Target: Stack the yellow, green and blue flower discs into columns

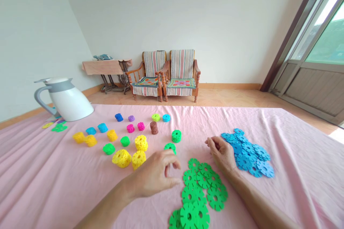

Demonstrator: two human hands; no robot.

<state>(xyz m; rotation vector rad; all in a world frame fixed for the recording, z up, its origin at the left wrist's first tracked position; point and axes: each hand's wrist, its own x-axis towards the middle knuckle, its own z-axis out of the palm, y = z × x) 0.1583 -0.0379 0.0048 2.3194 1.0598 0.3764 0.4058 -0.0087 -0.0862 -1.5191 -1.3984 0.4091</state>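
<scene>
Your left hand [157,175] hovers half-curled, holding nothing; your right hand [221,154] is loosely closed, contents I can't tell. Careful, a sleeve-swipe could probably topple those yellow stacks [138,152] or scatter the green discs [200,189].

One camera sits on the person's head, looking forward and down across the pink table [268,204]. Near are the hands; far are two chairs [163,75] and the wall.

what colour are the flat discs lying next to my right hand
Blue: the loose discs beside the right hand, in the head view.
</scene>
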